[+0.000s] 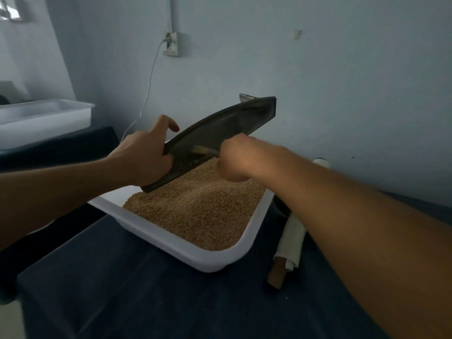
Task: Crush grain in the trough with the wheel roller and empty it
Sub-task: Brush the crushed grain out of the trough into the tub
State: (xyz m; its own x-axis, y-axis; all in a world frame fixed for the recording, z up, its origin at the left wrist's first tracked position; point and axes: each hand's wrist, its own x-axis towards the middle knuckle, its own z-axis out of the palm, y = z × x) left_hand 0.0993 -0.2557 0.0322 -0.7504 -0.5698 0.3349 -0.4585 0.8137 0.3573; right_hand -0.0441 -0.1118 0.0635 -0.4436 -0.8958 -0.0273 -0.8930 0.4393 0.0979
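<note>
— Grain (195, 206) fills the white tub (171, 238) on the desk (110, 289). Why is the dark trough (220, 133) tipped over it?

— So the last bits slide down into the tub. The left hand (144, 157) grips the low end to hold it at a slant.

— And the right hand (234, 157)?

— It is curled round a little brush (203, 150), I think to sweep the trough out.

— Where is the roller?

— A wrapped handle (291, 241) lies beside the tub. That may be it.

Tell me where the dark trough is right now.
Centre of the head view: the trough is held tilted above the white tray of grain, left hand gripping its lower end.
</note>
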